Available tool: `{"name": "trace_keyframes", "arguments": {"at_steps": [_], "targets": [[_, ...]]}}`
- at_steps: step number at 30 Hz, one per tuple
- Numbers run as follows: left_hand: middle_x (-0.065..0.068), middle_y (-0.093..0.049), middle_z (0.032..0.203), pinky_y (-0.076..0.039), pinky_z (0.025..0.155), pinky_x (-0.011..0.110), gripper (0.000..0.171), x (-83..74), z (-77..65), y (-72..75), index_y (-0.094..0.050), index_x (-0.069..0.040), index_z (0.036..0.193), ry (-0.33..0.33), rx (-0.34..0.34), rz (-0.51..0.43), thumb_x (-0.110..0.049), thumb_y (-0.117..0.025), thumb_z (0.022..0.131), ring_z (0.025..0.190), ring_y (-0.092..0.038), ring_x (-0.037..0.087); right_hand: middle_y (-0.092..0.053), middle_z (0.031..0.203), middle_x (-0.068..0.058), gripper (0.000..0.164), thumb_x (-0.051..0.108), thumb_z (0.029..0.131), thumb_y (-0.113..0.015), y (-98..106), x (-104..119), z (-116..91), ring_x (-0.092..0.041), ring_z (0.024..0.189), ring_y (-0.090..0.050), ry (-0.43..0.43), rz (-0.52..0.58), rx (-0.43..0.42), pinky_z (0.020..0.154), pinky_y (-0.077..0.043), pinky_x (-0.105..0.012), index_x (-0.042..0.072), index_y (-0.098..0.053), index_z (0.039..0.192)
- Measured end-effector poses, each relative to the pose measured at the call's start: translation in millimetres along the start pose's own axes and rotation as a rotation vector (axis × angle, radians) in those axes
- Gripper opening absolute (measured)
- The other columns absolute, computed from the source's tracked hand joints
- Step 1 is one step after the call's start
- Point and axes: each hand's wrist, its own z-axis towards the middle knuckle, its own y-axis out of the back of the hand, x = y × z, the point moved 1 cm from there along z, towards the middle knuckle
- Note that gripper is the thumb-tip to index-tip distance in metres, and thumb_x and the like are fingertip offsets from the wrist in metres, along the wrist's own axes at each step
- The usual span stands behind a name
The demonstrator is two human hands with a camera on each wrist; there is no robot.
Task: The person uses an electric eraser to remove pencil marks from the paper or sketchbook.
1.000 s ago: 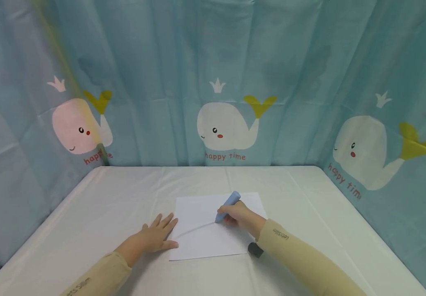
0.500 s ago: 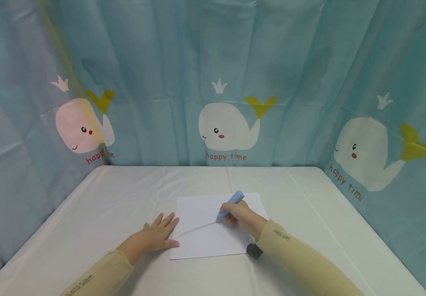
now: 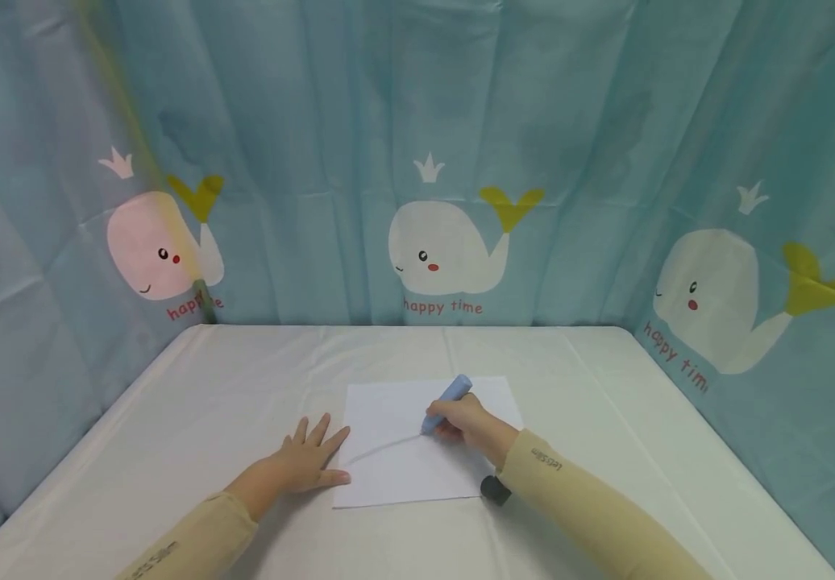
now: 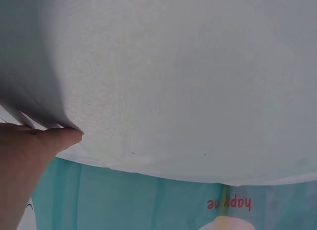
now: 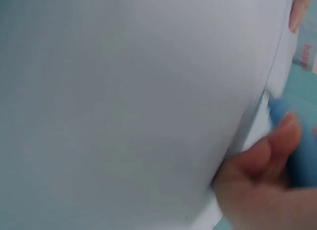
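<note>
A white sheet of paper (image 3: 396, 483) lies on the white table, with a thin grey curved line (image 3: 384, 447) running across its left half. My right hand (image 3: 464, 419) grips a thick light-blue marker (image 3: 454, 391), tilted with its tip down at the right end of the line. In the right wrist view, the thumb and fingers curl round the blue marker (image 5: 302, 160). My left hand (image 3: 301, 463) rests at the sheet's left edge with fingers spread, the thumb tip over the paper. Only part of the left hand (image 4: 29, 145) shows in the left wrist view.
The white-covered table (image 3: 243, 387) reaches back to a teal curtain (image 3: 316, 266) printed with whales, which also closes in both sides. A small black object (image 3: 495, 489) sits beside the right sleeve (image 3: 577, 499), at the sheet's lower right corner.
The left fingers have spread wider apart. My right hand with the marker shifts slightly right, then back left; the drawn line looks about the same length.
</note>
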Motion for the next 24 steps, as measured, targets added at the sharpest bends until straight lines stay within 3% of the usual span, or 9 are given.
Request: {"name": "trace_keyframes", "arguments": {"at_steps": [9, 17, 24], "targets": [[0.038, -0.012, 0.152, -0.017, 0.093, 0.081, 0.088, 2.0, -0.3, 0.4, -0.034, -0.016, 0.151, 0.118, -0.001, 0.024, -0.065, -0.060, 0.083, 0.136, -0.006, 0.063, -0.063, 0.076, -0.011, 0.048, 0.009, 0.081, -0.071, -0.2, -0.9, 2.0, -0.014, 0.059, -0.057, -0.013, 0.005, 0.011, 0.058, -0.049, -0.022, -0.012, -0.046, 0.117], [0.038, -0.011, 0.152, -0.018, 0.093, 0.081, 0.088, 1.3, 0.0, 1.1, -0.035, -0.015, 0.150, 0.135, 0.005, 0.023, -0.064, -0.062, 0.083, 0.136, -0.005, 0.062, -0.063, 0.070, -0.010, 0.040, 0.010, 0.082, -0.071, 1.1, 0.6, 1.0, -0.013, 0.055, -0.057, -0.003, 0.002, 0.022, 0.055, -0.048, -0.022, -0.010, -0.051, 0.110], [0.035, -0.008, 0.154, -0.017, 0.096, 0.079, 0.094, 8.7, 4.7, -5.6, -0.030, -0.016, 0.152, 0.144, 0.036, 0.047, -0.074, -0.053, 0.081, 0.138, -0.003, 0.060, -0.063, 0.071, -0.010, 0.039, 0.010, 0.082, -0.071, 1.9, -0.5, 3.5, -0.013, 0.055, -0.058, -0.002, 0.004, 0.033, 0.055, -0.048, -0.022, -0.010, -0.050, 0.109]]}}
